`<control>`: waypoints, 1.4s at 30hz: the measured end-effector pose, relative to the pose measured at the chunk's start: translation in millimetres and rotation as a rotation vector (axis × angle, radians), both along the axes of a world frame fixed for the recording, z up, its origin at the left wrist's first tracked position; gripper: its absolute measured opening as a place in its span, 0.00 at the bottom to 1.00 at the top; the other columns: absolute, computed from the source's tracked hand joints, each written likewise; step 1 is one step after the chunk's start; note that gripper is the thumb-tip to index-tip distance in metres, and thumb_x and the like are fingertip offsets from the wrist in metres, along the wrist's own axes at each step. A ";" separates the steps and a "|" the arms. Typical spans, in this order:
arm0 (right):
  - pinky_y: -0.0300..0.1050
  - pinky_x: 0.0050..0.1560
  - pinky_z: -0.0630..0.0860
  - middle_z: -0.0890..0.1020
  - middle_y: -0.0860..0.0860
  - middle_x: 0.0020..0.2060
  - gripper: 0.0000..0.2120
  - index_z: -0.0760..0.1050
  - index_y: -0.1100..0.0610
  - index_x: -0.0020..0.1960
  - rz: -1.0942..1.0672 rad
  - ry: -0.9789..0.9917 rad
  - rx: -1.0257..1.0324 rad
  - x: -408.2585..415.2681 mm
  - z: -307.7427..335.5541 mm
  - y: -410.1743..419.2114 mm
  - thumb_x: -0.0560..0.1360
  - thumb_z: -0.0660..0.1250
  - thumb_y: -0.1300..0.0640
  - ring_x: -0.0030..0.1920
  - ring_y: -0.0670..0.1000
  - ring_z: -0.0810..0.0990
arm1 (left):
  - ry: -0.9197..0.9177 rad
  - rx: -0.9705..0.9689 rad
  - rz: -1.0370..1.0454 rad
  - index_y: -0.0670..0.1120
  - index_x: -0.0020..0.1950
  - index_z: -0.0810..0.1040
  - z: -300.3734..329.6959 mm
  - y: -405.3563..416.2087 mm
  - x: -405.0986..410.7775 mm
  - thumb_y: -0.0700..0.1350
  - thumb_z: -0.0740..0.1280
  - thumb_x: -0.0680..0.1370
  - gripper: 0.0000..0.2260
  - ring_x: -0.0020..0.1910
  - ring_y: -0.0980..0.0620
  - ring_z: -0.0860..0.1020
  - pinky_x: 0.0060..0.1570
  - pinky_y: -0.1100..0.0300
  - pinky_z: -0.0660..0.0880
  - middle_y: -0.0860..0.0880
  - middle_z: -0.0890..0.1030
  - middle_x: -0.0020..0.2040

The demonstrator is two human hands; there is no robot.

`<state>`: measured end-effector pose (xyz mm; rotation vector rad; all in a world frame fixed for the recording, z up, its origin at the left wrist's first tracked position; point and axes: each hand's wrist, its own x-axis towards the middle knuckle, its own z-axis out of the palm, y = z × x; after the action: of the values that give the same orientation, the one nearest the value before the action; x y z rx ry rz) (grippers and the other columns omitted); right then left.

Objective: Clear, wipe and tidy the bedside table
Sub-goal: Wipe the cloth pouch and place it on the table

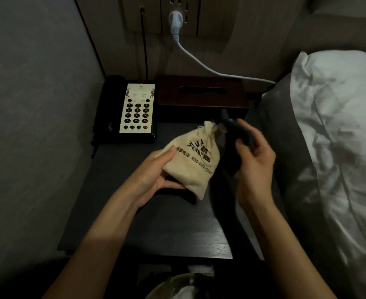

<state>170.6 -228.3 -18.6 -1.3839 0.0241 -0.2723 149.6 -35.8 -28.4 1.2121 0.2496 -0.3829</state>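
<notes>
Your left hand (156, 171) grips the bottom of a small beige cloth drawstring pouch with black print (194, 160), held just above the dark bedside table (156, 229). Your right hand (254, 160) curls its fingers around a blurred black object (233, 137) at the pouch's mouth. A black telephone with a white keypad (132, 108) and a dark wooden tissue box (203, 91) stand at the back.

Coarse matt cloth pouch (189, 162) w/ black print; bedside table (147, 229) dark, smooth, slight sheen; tissue box (202, 93) dark wood, matt; phone (127, 111) glossy black plastic; pillow (337, 130) creased white cloth.
</notes>
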 end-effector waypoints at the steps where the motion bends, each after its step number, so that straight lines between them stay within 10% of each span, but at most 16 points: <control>1: 0.45 0.64 0.75 0.82 0.53 0.59 0.22 0.76 0.60 0.64 0.076 -0.061 -0.099 -4.2 0.4 8.7 0.76 0.58 0.75 0.61 0.49 0.80 | -0.004 0.003 -0.013 0.46 0.60 0.78 -0.4 -4.2 -0.7 0.50 0.59 0.82 0.13 0.54 0.47 0.83 0.43 0.48 0.82 0.44 0.84 0.55; 7: 0.53 0.73 0.67 0.80 0.49 0.63 0.24 0.78 0.56 0.64 0.420 -0.150 -0.447 -22.2 -12.7 36.2 0.74 0.59 0.75 0.70 0.43 0.71 | 0.016 -0.023 0.136 0.39 0.68 0.72 2.8 -9.6 1.9 0.49 0.56 0.84 0.18 0.55 0.40 0.80 0.53 0.41 0.79 0.35 0.78 0.61; 15: 0.45 0.57 0.79 0.85 0.59 0.47 0.14 0.80 0.66 0.53 0.433 -0.041 -0.053 -19.7 4.1 25.2 0.76 0.57 0.71 0.56 0.54 0.82 | 0.033 -0.253 0.232 0.41 0.65 0.75 -0.5 -9.1 2.3 0.47 0.54 0.84 0.17 0.56 0.42 0.82 0.47 0.45 0.82 0.38 0.82 0.58; 25: 0.57 0.68 0.70 0.79 0.60 0.61 0.19 0.71 0.56 0.69 0.175 0.447 0.799 5.6 -11.5 -0.8 0.83 0.51 0.64 0.63 0.58 0.77 | -0.016 -0.450 0.232 0.45 0.66 0.75 -3.0 13.9 5.3 0.38 0.63 0.78 0.17 0.61 0.42 0.80 0.50 0.45 0.81 0.42 0.81 0.62; 33: 0.53 0.56 0.78 0.83 0.60 0.54 0.17 0.75 0.60 0.61 0.313 0.482 0.799 4.6 -18.8 16.5 0.83 0.50 0.66 0.55 0.57 0.82 | -0.200 0.321 0.103 0.48 0.58 0.79 -6.4 5.2 -0.9 0.38 0.72 0.73 0.14 0.50 0.49 0.84 0.40 0.62 0.80 0.48 0.86 0.49; 42: 0.55 0.61 0.78 0.81 0.62 0.60 0.17 0.74 0.60 0.65 0.405 0.425 0.809 12.2 -14.1 10.8 0.83 0.50 0.65 0.62 0.59 0.80 | -0.178 0.463 -0.182 0.52 0.62 0.78 17.3 15.2 27.5 0.49 0.75 0.72 0.20 0.55 0.57 0.82 0.53 0.60 0.78 0.55 0.84 0.56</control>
<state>182.8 -217.5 -32.7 -0.5934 0.1838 0.3519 177.1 -20.6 -11.1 1.7228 0.0734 -0.3829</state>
